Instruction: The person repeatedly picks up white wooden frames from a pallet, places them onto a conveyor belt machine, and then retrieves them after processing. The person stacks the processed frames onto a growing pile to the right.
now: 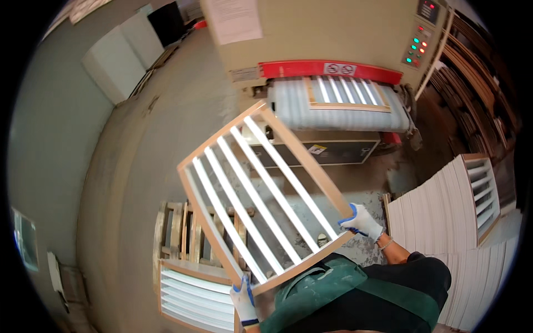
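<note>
Held panel: a tan-edged frame with five white slats (272, 186), raised before the body and turned askew, between the wearer and the machine.
Left hand: in a white glove with blue (243, 302), grasping the frame's near-left corner; the fingers beneath are partly hidden.
Right hand: similarly gloved (363, 222), gripping the frame's near-right corner, a bracelet (385, 244) at the wrist.
Machine: a large beige housing (327, 39) beyond the panel, with a red crossbar (302, 69) over its opening and a control board (416, 47) of lit buttons.
Conveyor: a pale belt (288, 114) carrying a second slatted panel (347, 106), its far end beneath the crossbar.
Lower left: another slatted panel (197, 294) beside a wooden pallet (177, 225); whether it rests upon the pallet is hard to tell.
Right side: a tall stack of pale-edged panels (433, 211), slats showing at its upper end.
Clothing: a green apron (322, 288) over dark garments.
</note>
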Demonstrator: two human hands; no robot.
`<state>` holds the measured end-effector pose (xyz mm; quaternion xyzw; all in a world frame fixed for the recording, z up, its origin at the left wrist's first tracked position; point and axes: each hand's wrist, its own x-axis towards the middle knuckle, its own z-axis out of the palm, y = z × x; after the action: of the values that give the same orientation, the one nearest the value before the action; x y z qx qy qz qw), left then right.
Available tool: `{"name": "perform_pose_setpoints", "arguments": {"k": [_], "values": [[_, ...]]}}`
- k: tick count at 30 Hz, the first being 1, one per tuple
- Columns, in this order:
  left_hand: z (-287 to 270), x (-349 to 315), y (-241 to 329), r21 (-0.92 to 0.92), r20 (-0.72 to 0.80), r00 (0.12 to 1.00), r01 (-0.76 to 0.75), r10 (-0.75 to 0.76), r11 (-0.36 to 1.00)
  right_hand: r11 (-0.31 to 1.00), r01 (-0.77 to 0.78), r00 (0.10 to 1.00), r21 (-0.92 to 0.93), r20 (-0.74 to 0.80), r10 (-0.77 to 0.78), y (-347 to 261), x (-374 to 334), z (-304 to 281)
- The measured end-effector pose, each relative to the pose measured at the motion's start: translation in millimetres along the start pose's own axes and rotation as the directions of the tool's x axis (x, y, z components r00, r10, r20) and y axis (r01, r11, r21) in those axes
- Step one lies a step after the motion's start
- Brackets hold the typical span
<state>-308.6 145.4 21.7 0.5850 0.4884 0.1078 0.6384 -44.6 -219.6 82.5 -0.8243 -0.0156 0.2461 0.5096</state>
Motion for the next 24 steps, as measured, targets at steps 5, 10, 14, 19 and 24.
{"name": "perform_pose_setpoints", "arguments": {"k": [5,10,14,19,24], "values": [[123,14,66,0.192,0.315,0.889,-0.402,0.331,0.895,0.961,0.051,0.953,0.270,-0.300,0.034,76,-32,-99],[207,10,88,0.389,0.445,0.849,-0.471,0.286,0.792,0.889,0.078,0.906,0.452,-0.404,0.126,145,-50,-154],[247,-4,77,0.452,0.510,0.686,-0.727,0.519,0.518,0.897,0.016,0.888,0.443,-0.419,0.191,181,-58,-182],[265,-6,66,0.448,0.591,0.638,-0.769,0.495,0.456,0.882,0.003,0.901,0.471,-0.384,0.202,208,-38,-202],[267,24,58,0.402,0.756,0.467,-0.884,0.458,0.237,0.889,-0.023,0.891,0.458,-0.394,0.227,173,-18,-211]]}}
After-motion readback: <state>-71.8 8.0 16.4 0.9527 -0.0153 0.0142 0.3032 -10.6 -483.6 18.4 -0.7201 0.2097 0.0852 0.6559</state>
